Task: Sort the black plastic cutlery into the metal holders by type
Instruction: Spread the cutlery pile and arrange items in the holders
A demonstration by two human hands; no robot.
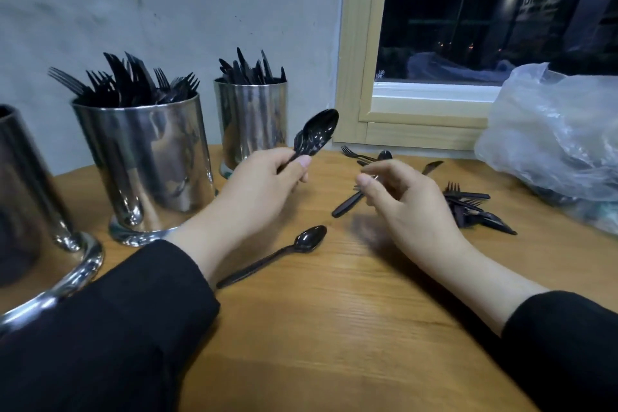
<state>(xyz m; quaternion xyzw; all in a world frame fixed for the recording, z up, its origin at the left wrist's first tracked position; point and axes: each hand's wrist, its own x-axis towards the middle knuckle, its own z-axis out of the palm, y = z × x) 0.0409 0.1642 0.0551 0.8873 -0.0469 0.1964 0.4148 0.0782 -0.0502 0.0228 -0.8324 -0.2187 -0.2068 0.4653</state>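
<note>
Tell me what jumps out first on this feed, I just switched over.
The left hand holds up a bunch of black spoons mid-table, before two shiny metal holders bristling with black cutlery at the wall. One lone spoon lies near the wrists; loose forks sit right, by a plastic bag.

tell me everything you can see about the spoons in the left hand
The spoons are a small nested stack of glossy black plastic ones, bowls lined up and catching the light; the count is unclear. The left hand grips them by the handles, which are mostly hidden in the fingers, thumb on top. They are held off the table, bowls tilted up and to the right, in front of the holder of knives. Only the hand touches them.
</note>
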